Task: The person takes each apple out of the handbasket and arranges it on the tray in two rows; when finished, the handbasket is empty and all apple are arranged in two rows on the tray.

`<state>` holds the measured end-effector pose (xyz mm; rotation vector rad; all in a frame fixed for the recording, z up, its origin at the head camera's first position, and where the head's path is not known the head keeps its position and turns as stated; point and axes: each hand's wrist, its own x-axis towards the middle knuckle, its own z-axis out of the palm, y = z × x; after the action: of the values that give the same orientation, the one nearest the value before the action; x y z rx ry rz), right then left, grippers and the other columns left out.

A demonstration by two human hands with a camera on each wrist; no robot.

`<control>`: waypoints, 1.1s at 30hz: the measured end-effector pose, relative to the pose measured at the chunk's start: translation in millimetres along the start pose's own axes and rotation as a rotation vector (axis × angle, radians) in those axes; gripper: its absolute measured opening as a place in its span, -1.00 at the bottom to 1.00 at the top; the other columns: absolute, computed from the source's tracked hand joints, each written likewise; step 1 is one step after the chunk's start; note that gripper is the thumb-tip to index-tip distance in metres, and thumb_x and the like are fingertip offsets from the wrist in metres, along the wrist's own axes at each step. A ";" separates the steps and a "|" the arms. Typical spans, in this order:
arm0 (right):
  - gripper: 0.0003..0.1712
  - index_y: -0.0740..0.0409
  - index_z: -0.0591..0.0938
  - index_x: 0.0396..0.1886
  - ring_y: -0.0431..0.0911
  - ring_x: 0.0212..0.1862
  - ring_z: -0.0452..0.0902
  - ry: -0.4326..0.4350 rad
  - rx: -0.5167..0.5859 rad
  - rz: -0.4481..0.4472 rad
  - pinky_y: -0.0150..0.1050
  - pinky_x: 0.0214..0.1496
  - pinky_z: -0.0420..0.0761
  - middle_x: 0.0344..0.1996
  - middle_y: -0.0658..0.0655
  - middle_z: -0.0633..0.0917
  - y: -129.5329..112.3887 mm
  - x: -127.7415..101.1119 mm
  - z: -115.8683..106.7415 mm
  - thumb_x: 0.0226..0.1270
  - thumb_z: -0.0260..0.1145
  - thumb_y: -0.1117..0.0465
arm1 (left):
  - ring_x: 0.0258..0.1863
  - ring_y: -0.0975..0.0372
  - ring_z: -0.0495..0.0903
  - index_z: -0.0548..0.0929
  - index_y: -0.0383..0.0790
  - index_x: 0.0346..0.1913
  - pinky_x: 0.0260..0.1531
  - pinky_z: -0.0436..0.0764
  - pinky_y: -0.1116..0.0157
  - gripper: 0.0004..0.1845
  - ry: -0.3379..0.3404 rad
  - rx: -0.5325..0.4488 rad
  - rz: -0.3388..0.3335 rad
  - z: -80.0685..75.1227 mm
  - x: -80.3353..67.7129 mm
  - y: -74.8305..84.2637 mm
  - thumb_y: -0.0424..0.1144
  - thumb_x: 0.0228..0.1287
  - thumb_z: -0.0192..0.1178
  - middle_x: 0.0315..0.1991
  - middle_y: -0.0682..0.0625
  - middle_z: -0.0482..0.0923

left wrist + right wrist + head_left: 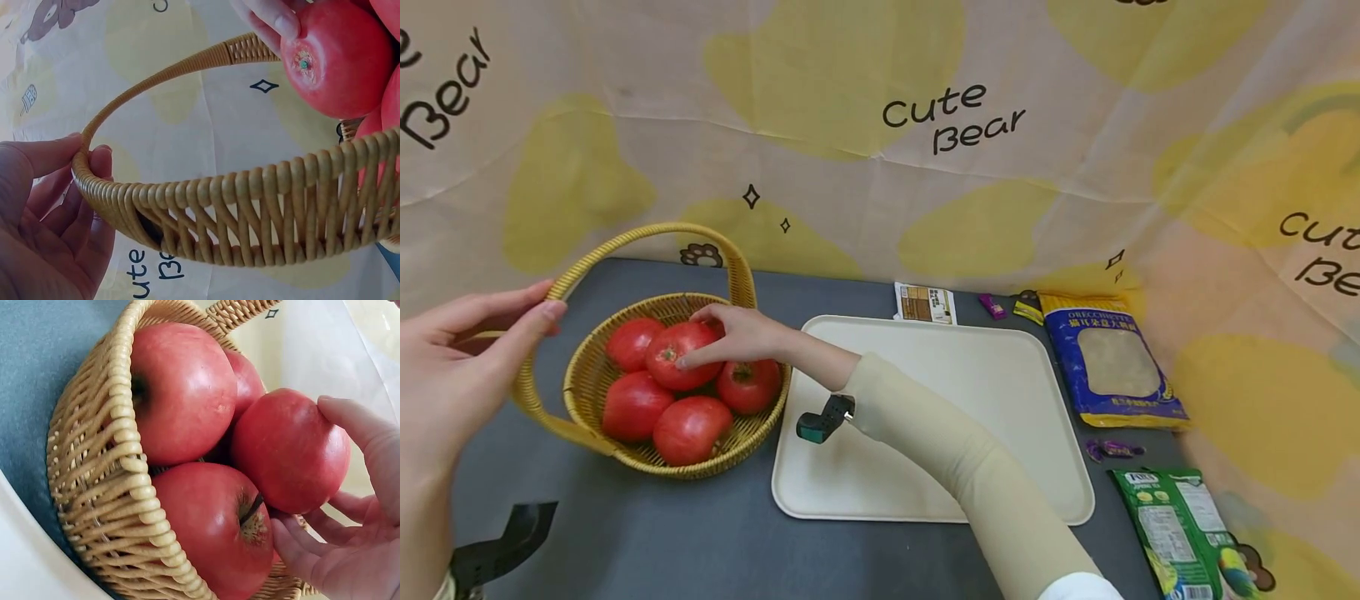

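- While the left hand (452, 367) pinches the handle of the wicker basket (587, 417) between thumb and fingers, the right hand (737, 333) reaches inside.
- Right fingers curl round the top apple (681, 354), which lies on four other red apples (688, 429) in the basket, on the dark surface (647, 533).
- A cream tray (985, 400) lies just beside the basket, to its right; snack packets (1108, 362) sit beyond it.
- To lift well, I judge: wrap the fingers further under the apple, raise it straight up clear of the handle, and hold the basket steady.
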<state>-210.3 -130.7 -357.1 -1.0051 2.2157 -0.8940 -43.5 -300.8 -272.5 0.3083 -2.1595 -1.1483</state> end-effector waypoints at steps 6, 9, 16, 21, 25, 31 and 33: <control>-0.29 -0.07 0.41 0.21 -0.30 0.00 0.43 0.024 0.156 0.004 -0.40 -0.06 0.51 0.01 -0.11 0.54 -0.3 -5.2 4.3 0.08 0.50 -0.05 | -0.51 0.64 0.55 0.75 -0.20 -0.01 -0.53 0.41 0.73 -0.69 0.006 -0.006 -0.008 0.8 -1.9 2.1 -0.46 0.17 0.35 -0.42 0.52 0.59; -0.32 -0.09 0.42 0.17 -0.30 -0.02 0.45 0.044 0.224 0.015 -0.39 -0.07 0.52 0.00 -0.11 0.54 -0.4 -7.2 7.2 0.06 0.51 -0.01 | -0.51 0.64 0.56 0.75 -0.19 -0.01 -0.52 0.42 0.73 -0.69 0.003 -0.020 -0.008 1.2 -1.7 1.8 -0.47 0.16 0.35 -0.41 0.51 0.61; -0.33 -0.16 0.43 0.08 -0.29 -0.14 0.50 0.125 0.319 0.064 -0.33 -0.25 0.61 -0.05 -0.14 0.54 -0.7 -9.9 15.4 -0.04 0.57 0.05 | -0.51 0.64 0.58 0.76 -0.14 -0.04 -0.50 0.43 0.73 -0.68 -0.010 -0.040 0.000 1.5 -1.0 1.2 -0.49 0.15 0.35 -0.43 0.50 0.62; -0.29 -0.12 0.42 0.12 -0.28 -0.17 0.50 0.165 0.390 0.049 -0.30 -0.33 0.64 -0.08 -0.13 0.52 1.3 -16.0 17.0 -0.03 0.56 0.10 | -0.50 0.66 0.56 0.75 -0.10 -0.03 -0.48 0.42 0.74 -0.68 -0.015 -0.018 -0.007 1.7 -1.6 1.8 -0.46 0.17 0.35 -0.44 0.53 0.60; -0.27 -0.11 0.42 0.16 -0.28 -0.13 0.48 0.207 0.417 0.047 -0.30 -0.24 0.61 -0.12 -0.13 0.53 5.3 -27.1 9.5 -0.02 0.56 0.09 | -0.51 0.65 0.56 0.76 -0.04 -0.05 -0.50 0.42 0.74 -0.67 -0.017 -0.025 -0.001 1.8 -1.5 1.6 -0.46 0.17 0.35 -0.45 0.52 0.60; -0.25 -0.06 0.41 0.22 -0.25 -0.02 0.44 0.245 0.491 0.008 -0.28 -0.17 0.65 -0.05 -0.12 0.53 19.1 -52.5 -10.5 0.01 0.53 0.13 | -0.51 0.65 0.57 0.76 -0.06 -0.06 -0.51 0.42 0.74 -0.67 -0.010 -0.038 0.006 1.1 -0.8 0.3 -0.48 0.16 0.34 -0.45 0.51 0.61; -0.24 -0.05 0.40 0.24 -0.21 0.03 0.42 0.258 0.488 -0.013 -0.25 -0.16 0.66 -0.01 -0.11 0.52 27.6 -61.6 -18.3 0.01 0.52 0.15 | -0.51 0.65 0.56 0.76 -0.05 -0.06 -0.50 0.41 0.74 -0.67 -0.007 -0.029 0.005 0.6 -0.5 -0.2 -0.48 0.17 0.34 -0.46 0.52 0.60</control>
<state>-199.6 -61.7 -354.0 -0.7012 2.0317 -1.5479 -43.6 -300.2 -273.2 0.2860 -2.1460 -1.1787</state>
